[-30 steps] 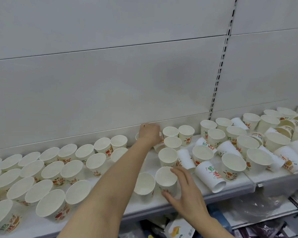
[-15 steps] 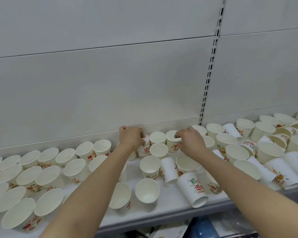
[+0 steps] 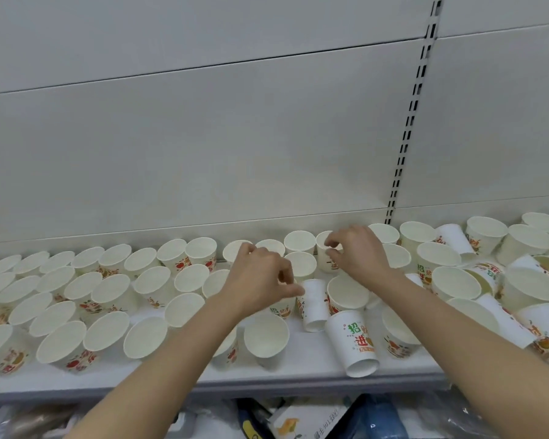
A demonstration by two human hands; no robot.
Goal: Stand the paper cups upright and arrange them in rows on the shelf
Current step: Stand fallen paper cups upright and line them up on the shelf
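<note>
Many white paper cups with red and green print fill the white shelf (image 3: 298, 373). On the left they stand upright in rows (image 3: 108, 293); on the right they lie jumbled (image 3: 488, 280). My right hand (image 3: 358, 258) pinches the rim of an upright cup (image 3: 325, 264) in the back row. My left hand (image 3: 260, 277) hovers with curled fingers over an upright cup (image 3: 279, 310) whose rim it hides; whether it holds it is unclear. Two cups stand upside down beside it: a plain one (image 3: 313, 304) and a printed one (image 3: 355, 343).
The grey back panel (image 3: 203, 153) rises right behind the back row, with a slotted upright (image 3: 403, 160) at the right. Tipped cups (image 3: 454, 239) lie among the right-hand group. Below the shelf edge sit packaged goods (image 3: 377, 416).
My left hand has let go of a back-row cup and drawn back toward the front. My right hand left the front cups, reached to the back row and took a cup's rim.
</note>
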